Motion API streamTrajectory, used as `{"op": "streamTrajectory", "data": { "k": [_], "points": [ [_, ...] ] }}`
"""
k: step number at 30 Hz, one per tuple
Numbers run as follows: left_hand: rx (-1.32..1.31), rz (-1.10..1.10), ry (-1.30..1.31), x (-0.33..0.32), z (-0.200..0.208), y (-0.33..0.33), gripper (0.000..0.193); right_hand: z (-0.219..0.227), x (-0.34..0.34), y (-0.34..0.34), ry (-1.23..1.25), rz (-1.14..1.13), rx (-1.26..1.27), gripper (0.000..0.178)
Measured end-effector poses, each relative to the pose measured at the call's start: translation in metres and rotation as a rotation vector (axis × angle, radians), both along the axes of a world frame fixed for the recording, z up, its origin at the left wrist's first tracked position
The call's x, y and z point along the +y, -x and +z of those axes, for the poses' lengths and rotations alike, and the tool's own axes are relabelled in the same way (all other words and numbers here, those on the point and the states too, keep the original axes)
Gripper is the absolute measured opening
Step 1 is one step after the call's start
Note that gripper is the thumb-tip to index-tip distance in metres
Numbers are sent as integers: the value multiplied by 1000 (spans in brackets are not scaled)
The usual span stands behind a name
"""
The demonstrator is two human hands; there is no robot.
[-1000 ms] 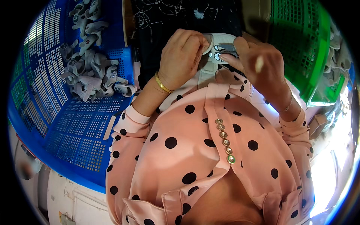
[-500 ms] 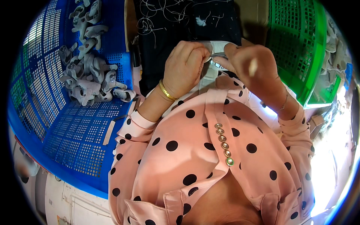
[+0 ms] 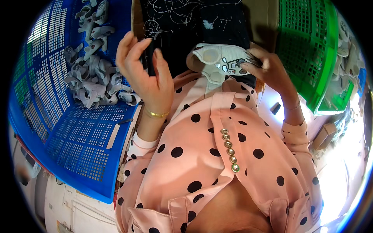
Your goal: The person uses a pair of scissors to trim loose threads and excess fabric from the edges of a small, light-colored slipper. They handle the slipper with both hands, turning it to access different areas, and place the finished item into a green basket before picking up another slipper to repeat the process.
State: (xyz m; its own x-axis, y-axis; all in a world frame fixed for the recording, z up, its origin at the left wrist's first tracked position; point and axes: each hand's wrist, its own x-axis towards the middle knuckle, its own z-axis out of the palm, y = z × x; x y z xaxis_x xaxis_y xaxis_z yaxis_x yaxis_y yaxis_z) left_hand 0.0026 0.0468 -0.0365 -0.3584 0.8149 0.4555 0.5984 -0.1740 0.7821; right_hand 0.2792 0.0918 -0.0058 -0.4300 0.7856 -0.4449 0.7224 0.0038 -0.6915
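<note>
A white shoe upper [image 3: 229, 57] with a printed grey, black and brown picture lies over my lap. My right hand [image 3: 269, 70] grips its right end, thumb on top of the printed side and the other fingers partly hidden. A dark sliver shows by those fingers; I cannot make out what it is. My left hand [image 3: 147, 83], with a gold bangle at the wrist, is raised to the left of the upper. Its fingers are spread and nothing is in them.
At the left stands a blue plastic basket [image 3: 79, 145] with a pile of grey-white shoe uppers [image 3: 95, 75]. A green basket [image 3: 311, 50] is at the right, with more uppers [image 3: 344, 58] beyond it. Loose threads [image 3: 175, 15] lie on dark cloth ahead.
My left hand has let go of the shoe upper and moved left, its fingers opening. My right hand has shifted slightly right, and the upper's printed side now shows.
</note>
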Motion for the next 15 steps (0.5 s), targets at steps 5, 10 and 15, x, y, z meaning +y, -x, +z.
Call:
{"op": "streamTrajectory", "data": {
  "k": [5,10,15],
  "points": [
    [-761,-397,877,-38,29,-18,18,10,-7,8,-147,-90,164,23],
    [-345,-484,297,-18,26,-34,39,37,-12,29,-387,16,195,29],
    [-949,-670,515,-5,27,-38,36,35,-33,42,-491,-11,136,31]
  ]
}}
